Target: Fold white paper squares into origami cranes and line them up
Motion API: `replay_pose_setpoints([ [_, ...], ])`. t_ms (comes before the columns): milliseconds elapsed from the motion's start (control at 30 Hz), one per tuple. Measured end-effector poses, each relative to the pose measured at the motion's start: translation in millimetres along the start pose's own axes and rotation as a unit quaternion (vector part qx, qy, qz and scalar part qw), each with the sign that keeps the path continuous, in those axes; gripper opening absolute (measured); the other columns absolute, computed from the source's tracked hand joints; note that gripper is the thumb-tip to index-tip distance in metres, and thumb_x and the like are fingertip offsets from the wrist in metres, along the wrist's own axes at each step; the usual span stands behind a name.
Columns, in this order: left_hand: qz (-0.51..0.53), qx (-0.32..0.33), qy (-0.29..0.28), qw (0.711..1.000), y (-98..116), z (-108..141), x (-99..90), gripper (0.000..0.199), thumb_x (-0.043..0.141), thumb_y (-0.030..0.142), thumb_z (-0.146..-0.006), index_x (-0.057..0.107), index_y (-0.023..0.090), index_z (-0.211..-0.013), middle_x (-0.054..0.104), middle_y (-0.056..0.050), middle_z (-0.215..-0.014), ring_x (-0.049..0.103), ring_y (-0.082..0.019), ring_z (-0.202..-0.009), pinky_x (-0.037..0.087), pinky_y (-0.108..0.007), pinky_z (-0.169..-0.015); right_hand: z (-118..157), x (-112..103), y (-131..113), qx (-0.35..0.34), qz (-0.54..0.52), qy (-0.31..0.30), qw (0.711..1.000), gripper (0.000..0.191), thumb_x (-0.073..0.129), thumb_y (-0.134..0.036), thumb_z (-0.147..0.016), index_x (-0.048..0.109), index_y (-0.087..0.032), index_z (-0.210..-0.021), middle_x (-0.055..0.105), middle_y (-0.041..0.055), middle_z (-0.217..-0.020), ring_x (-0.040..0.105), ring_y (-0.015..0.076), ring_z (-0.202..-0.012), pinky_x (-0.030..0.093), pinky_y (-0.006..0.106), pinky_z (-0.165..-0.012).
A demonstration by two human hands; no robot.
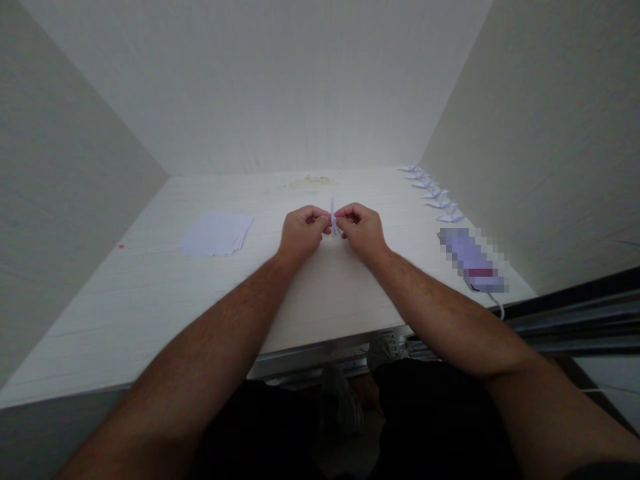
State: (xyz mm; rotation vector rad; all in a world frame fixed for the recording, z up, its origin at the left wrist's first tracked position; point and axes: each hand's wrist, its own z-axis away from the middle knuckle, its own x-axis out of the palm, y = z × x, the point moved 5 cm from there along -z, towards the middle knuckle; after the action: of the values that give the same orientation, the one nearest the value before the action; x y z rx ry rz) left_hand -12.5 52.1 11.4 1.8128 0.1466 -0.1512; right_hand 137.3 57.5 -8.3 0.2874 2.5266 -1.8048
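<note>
Left: loose paper sheets (216, 233) lie on the table (320, 307). Centre: left hand (303, 233) and right hand (363, 232) pinch a small folded paper (333, 208) upright; shaping appears in hand. Any further crease calls for steady, matched fingertips. Right: folded paper figures (434, 193) in a row, then a blurred device (470, 257), both beyond the hands' workspace.

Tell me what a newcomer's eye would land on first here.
Probably the left hand and right hand at the centre, pinching a small white paper piece upright between them. Then the row of folded paper figures at far right, and the white sheets lying stacked on the left.
</note>
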Motion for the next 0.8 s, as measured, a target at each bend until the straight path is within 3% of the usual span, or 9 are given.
replay_pose_setpoints([
  [200,0.01,0.018,0.006,1.0,1,-1,-1.3,0.005,0.07,0.015,-0.07,0.066,0.016,-0.072,0.064,0.001,-0.059,0.058,-0.01,-0.055,0.047,-0.023,-0.056,2,4,-9,0.018,-0.032,-0.031,0.999,0.019,0.077,-0.032,-0.069,0.067,-0.018,-0.078,0.067,-0.0007,-0.067,0.06,0.0119,-0.06,0.051,0.027,-0.059],
  [367,0.024,0.016,0.04,0.999,1,-2,-6.5,0.018,0.076,0.015,-0.064,0.064,0.016,-0.076,0.065,0.001,-0.066,0.058,-0.009,-0.058,0.047,-0.022,-0.057,2,3,-10,0.055,-0.058,-0.022,0.997,0.015,0.074,-0.026,-0.069,0.064,-0.018,-0.077,0.065,-0.0025,-0.063,0.056,0.0097,-0.052,0.047,0.023,-0.05],
  [667,0.063,-0.052,-0.003,0.997,-4,-3,-7.6,0.014,0.075,0.016,-0.063,0.065,0.015,-0.074,0.064,0.001,-0.059,0.058,-0.01,-0.053,0.047,-0.024,-0.055,3,6,-9,0.107,-0.087,-0.045,0.989,0.01,0.071,-0.018,-0.067,0.062,-0.018,-0.071,0.065,-0.003,-0.058,0.057,0.0083,-0.048,0.046,0.02,-0.046],
  [800,0.144,-0.096,-0.038,0.984,-6,-2,-3.1,0.017,0.075,0.016,-0.061,0.063,0.015,-0.073,0.062,0.002,-0.061,0.058,-0.01,-0.054,0.05,-0.025,-0.057,2,6,-9,0.123,-0.136,-0.061,0.981,0.015,0.074,-0.018,-0.064,0.06,-0.018,-0.068,0.062,-0.0048,-0.054,0.055,0.0074,-0.045,0.045,0.02,-0.045],
])
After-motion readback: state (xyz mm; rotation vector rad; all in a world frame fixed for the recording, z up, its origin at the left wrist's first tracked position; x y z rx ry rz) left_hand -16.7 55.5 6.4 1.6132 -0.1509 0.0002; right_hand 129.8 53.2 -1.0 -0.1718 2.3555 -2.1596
